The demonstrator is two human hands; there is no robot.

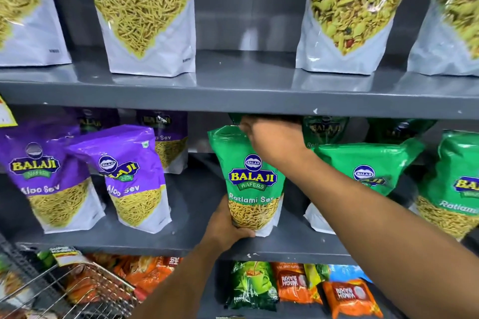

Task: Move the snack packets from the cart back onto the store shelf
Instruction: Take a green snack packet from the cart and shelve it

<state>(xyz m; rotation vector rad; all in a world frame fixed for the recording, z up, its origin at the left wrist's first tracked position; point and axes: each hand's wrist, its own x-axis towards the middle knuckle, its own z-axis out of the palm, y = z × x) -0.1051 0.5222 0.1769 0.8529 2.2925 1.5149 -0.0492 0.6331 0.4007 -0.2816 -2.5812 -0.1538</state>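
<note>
A green Ratlami Sev packet (250,179) stands upright on the middle grey shelf (181,243). My left hand (225,225) grips its lower left corner from below. My right hand (269,137) pinches the packet's top edge, just under the shelf above. The wire cart (77,290) shows at the bottom left, its inside mostly out of view.
Purple Aloo Sev packets (129,179) stand to the left, more green Ratlami Sev packets (368,171) to the right and behind. The upper shelf (233,96) holds larger packets with a gap in the middle. Tea packs (298,285) lie on the bottom shelf.
</note>
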